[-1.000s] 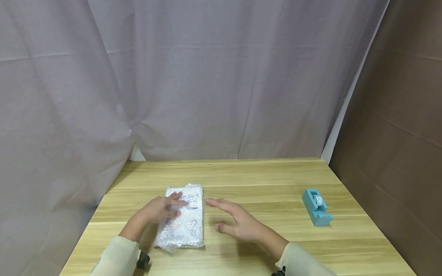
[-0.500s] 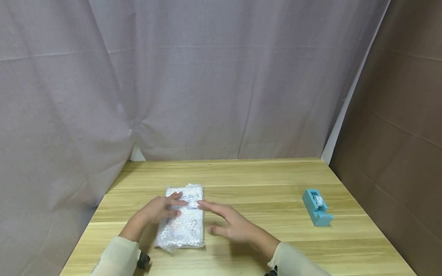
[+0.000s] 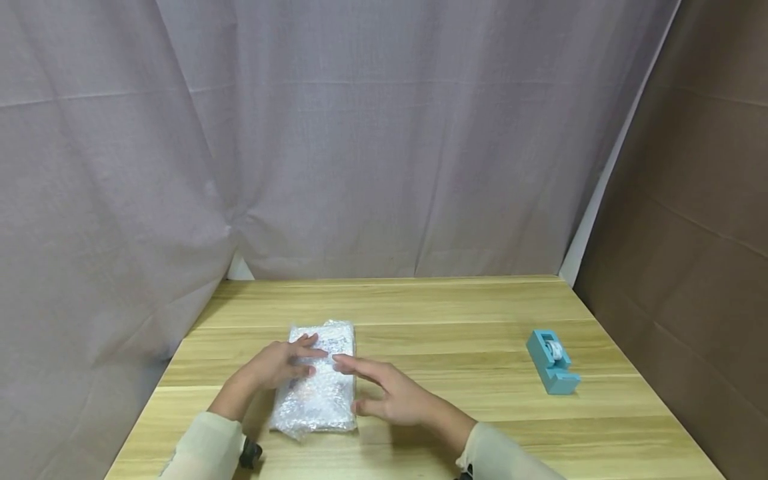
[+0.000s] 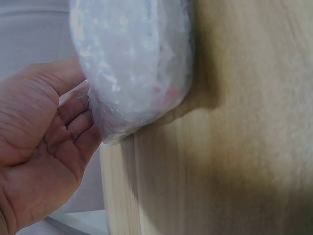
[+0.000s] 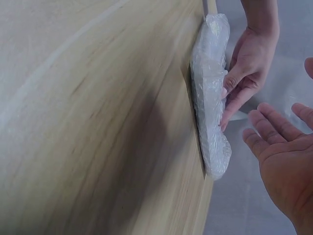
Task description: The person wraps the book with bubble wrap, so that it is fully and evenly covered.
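A flat package in bubble wrap [image 3: 321, 403] lies left of centre on the wooden table, its clear wrap crinkled and shiny over a whitish inside. My left hand [image 3: 277, 363] rests on its upper left part, fingers extended and spread over the wrap. The left wrist view has the left palm [image 4: 39, 127] beside the package's rounded end [image 4: 134, 63]. My right hand [image 3: 399, 395] hovers by the package's right edge, fingers extended and thumb apart. In the right wrist view, a gap separates this hand [image 5: 288, 166] from the wrapped package [image 5: 208, 98].
A blue tape dispenser [image 3: 552, 363] with a roll of tape stands at the right side of the wooden table [image 3: 456, 313]. Grey cloth [image 3: 360, 147] hangs behind the table and down its left side. Brown cloth [image 3: 690, 253] hangs on the right.
My right hand has moved left, from beside the package to where its fingertips overlap the right edge. The left hand and the package have stayed in place.
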The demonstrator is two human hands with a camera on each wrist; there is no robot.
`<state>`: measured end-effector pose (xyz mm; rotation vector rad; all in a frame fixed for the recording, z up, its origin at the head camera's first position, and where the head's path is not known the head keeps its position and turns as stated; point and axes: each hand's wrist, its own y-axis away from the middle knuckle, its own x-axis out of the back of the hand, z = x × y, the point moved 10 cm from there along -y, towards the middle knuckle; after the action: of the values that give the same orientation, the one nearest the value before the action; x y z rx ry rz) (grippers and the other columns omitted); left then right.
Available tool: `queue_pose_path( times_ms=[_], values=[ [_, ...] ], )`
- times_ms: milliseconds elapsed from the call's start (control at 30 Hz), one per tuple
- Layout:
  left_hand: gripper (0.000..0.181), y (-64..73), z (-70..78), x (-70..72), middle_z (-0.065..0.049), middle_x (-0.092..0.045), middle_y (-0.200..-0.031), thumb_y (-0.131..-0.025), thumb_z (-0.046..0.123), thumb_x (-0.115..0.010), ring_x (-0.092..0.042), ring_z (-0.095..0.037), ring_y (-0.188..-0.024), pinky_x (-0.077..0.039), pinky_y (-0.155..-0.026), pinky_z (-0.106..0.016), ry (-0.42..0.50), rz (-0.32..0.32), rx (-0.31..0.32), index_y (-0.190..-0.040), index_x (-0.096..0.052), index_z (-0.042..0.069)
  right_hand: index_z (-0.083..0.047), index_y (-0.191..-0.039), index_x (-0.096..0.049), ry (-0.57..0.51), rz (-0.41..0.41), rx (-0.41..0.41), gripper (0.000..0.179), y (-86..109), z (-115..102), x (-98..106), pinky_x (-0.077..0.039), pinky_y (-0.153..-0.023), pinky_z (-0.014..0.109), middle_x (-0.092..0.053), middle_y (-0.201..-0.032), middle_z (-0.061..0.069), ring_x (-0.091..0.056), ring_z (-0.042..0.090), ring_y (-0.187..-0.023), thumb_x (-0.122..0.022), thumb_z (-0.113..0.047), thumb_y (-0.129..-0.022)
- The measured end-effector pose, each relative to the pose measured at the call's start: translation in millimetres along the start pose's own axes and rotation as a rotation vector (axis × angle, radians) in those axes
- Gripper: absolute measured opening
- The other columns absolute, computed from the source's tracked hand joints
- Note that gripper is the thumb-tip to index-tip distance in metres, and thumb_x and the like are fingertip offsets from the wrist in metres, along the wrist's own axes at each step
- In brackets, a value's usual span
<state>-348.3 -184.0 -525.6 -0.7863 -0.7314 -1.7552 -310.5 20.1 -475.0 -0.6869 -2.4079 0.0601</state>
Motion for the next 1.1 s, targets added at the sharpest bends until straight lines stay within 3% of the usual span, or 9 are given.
queue_pose_path(
  times_ms=[267,533,800,1100],
  values=[
    [0.042,-0.7,0.5,-0.2,-0.011,-0.041,-0.176,-0.103,0.028,-0.077,-0.033,-0.049,-0.165,-0.021,-0.13,-0.08,-0.011,0.005,0.0,-0.145,-0.074,0.028,-0.023,-0.174,-0.036,-0.013,-0.011,-0.007,0.082,-1.2,-2.6,-5.3,-0.037,-0.133,0.062,-0.057,-0.167,0.007,-0.052,0.031,-0.157,-0.076,-0.016,-0.102],
    [0.042,-0.9,-0.6,-0.6,-0.01,-0.041,-0.177,-0.104,0.029,-0.077,-0.033,-0.048,-0.165,-0.02,-0.13,-0.08,-0.016,0.002,0.011,-0.146,-0.073,0.029,-0.018,-0.174,-0.035,-0.019,-0.015,0.04,0.083,-4.4,-6.2,-8.6,-0.038,-0.134,0.058,-0.057,-0.167,0.011,-0.053,0.03,-0.157,-0.076,-0.013,-0.102],
    [0.041,-0.5,0.1,-0.3,-0.011,-0.042,-0.176,-0.104,0.028,-0.076,-0.034,-0.048,-0.165,-0.021,-0.13,-0.08,-0.012,0.005,0.001,-0.145,-0.074,0.028,-0.021,-0.175,-0.032,-0.04,-0.037,-0.013,0.086,-8.8,1.0,-16.7,-0.035,-0.135,0.057,-0.057,-0.167,0.01,-0.051,0.028,-0.158,-0.075,-0.013,-0.101],
    [0.04,0.4,0.9,1.9,-0.011,-0.043,-0.176,-0.104,0.025,-0.077,-0.034,-0.048,-0.165,-0.022,-0.13,-0.08,-0.004,0.013,-0.005,-0.144,-0.075,0.027,-0.014,-0.175,-0.03,-0.007,-0.056,0.013,0.086,-13.6,2.9,-25.6,-0.039,-0.134,0.056,-0.056,-0.167,0.014,-0.053,0.03,-0.156,-0.076,-0.017,-0.102]
  ],
)
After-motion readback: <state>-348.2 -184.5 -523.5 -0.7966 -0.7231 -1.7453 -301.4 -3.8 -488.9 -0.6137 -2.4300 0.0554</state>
